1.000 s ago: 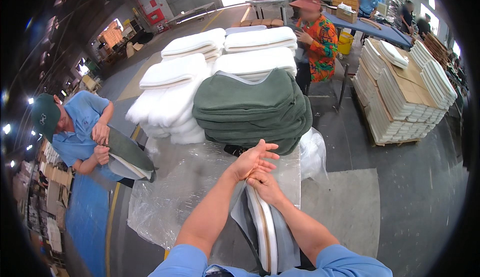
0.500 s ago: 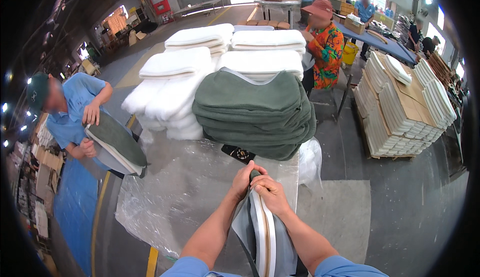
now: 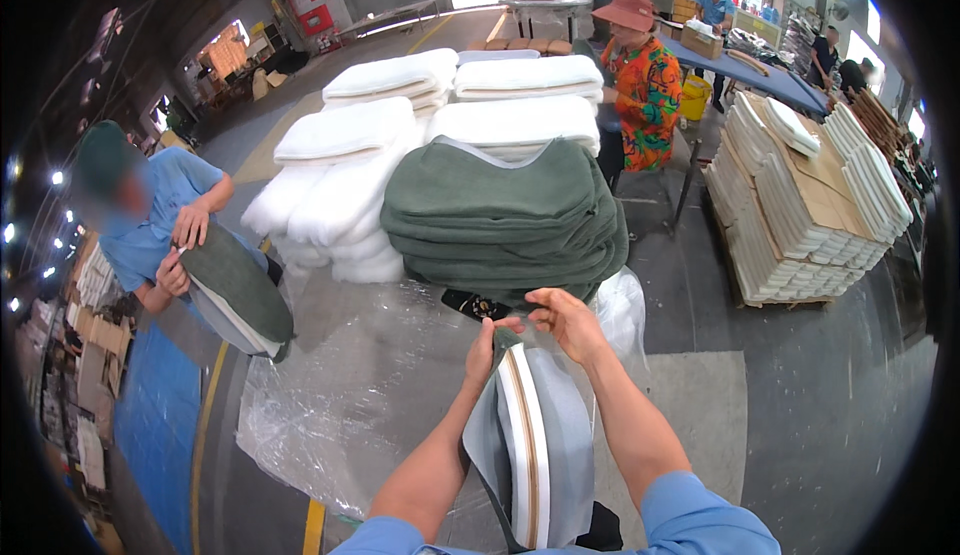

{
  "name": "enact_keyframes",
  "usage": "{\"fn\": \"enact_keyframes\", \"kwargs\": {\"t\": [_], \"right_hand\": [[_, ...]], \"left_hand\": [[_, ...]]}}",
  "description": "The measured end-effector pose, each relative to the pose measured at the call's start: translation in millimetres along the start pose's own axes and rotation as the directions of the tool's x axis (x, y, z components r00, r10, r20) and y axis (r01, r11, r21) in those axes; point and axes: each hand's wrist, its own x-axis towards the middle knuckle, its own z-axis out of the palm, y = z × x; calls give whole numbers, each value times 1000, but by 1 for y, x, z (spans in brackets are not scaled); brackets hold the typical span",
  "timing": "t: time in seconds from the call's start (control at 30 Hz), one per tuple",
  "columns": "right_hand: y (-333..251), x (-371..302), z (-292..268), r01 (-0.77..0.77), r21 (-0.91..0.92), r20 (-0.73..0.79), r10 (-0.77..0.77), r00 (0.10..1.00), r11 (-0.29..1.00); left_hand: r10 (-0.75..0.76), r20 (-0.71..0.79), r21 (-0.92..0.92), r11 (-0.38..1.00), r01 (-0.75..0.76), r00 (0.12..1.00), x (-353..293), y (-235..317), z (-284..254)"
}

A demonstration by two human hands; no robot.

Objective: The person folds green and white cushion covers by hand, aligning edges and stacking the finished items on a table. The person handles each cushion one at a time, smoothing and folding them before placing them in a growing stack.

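Observation:
A green cushion cover (image 3: 480,445) with grey lining stands on edge close to my body, folded back around a white foam pad (image 3: 520,435) with a tan stripe along its edge. My left hand (image 3: 486,347) grips the cover's far corner from the left side. Just right of that corner, my right hand (image 3: 566,323) is lifted clear, fingers loosely bent and apart, with nothing visible in it. Beyond both hands lies a stack of green covers (image 3: 495,210), with a small black patterned item (image 3: 474,304) at its near edge.
White padding stacks (image 3: 345,135) fill the table's far side. Clear plastic film (image 3: 330,395) covers its near left. A co-worker in blue (image 3: 165,205) handles a similar green cushion (image 3: 240,295) at left. Another person (image 3: 645,105) stands at far right, near a loaded pallet (image 3: 800,215).
My right hand has let go of the cushion cover's corner and moved up and to the right. My left hand keeps its grip there. The grey lining on the right hangs looser.

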Motion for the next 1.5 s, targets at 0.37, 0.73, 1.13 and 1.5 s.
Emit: {"fn": "enact_keyframes", "kwargs": {"t": [0.37, 0.73, 1.13, 1.5], "right_hand": [[26, 62, 71, -29, -250, 187, 78, 979, 968], [44, 37, 31, 193, -424, 27, -201, 979, 885], [-2, -24, 18, 242, -370, 131, -207, 970, 897], [-19, -29, 34, 388, -678, 291, -257, 922, 625]], "left_hand": [[291, -132, 549, 817, -174, 948, 16, -8, -28], [-115, -156, -53, 993, 108, 981, 20, 7, 47], [-358, 22, -96, 929, 359, 933, 15, 59, 35], [-369, 337, 16, 922, 387, 866, 39, 58, 26]]}}
